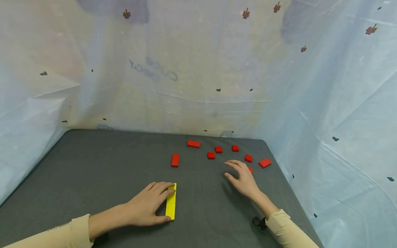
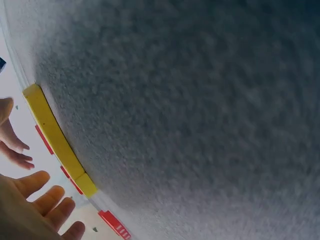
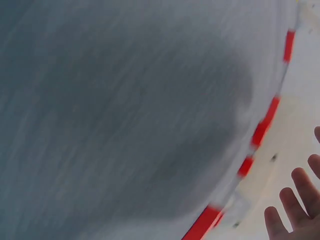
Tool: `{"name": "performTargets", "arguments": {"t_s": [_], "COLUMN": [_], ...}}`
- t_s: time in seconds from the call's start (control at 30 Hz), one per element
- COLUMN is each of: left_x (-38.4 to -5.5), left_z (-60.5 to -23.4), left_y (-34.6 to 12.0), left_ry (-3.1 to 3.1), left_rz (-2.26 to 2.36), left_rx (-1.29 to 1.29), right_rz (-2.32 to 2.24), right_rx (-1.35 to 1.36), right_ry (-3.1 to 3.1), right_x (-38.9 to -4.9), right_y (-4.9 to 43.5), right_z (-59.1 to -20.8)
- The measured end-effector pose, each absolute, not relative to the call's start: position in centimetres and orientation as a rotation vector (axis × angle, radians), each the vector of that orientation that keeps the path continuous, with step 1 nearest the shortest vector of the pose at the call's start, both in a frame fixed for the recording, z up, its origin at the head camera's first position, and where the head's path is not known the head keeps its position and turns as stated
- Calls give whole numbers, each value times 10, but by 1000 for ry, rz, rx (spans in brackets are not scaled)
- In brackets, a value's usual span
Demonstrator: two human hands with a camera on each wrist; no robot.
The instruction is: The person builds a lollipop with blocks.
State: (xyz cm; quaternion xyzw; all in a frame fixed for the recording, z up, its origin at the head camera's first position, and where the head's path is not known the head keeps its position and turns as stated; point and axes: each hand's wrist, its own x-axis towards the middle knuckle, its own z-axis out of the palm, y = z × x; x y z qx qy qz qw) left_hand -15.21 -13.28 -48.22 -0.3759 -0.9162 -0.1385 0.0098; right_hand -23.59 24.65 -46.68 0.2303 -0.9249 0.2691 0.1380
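Note:
A long yellow block (image 1: pixel 171 207) lies on the dark table, pointing away from me. Over it is my left hand (image 1: pixel 145 205), thumb by the near end and fingers over the far end. In the left wrist view the fingers (image 2: pixel 59 212) are extended, with a visible gap to the yellow block (image 2: pixel 57 140). My right hand (image 1: pixel 243 181) hovers above the table at the right, fingers loosely spread and holding nothing. It partly hides a red block (image 1: pixel 250 169). Close beyond it are a small red block (image 1: pixel 248 158) and a longer red block (image 1: pixel 265 163).
More red blocks lie toward the back: a longer one (image 1: pixel 193 144), another (image 1: pixel 175 160) beyond the yellow block, and small ones (image 1: pixel 211 155) near the right. Translucent sheeting (image 1: pixel 186 69) hangs behind the table (image 1: pixel 93 165) and along its sides.

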Motion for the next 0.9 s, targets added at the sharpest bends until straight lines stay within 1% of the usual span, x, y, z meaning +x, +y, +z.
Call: {"name": "performTargets", "arguments": {"t_s": [0.23,0.43,0.67,0.9], "left_x": [-149,-150,-150,-150], "left_z": [-485,-489,-487,-486], "left_y": [-133,-134,-134,-132], "left_ry": [-2925,-2946,-2937,-2947], "left_rz": [-369,-368,-343,-308], "left_rx": [-1196,-1215,-1227,-1233], "right_rz": [676,616,552,515], "right_rx": [533,471,419,402], "right_ry": [-2770,-2841,-2926,-2948], "right_x": [-252,-260,-267,-271], "right_y": [293,319,336,340], "right_z": [-476,-479,-481,-482]}}
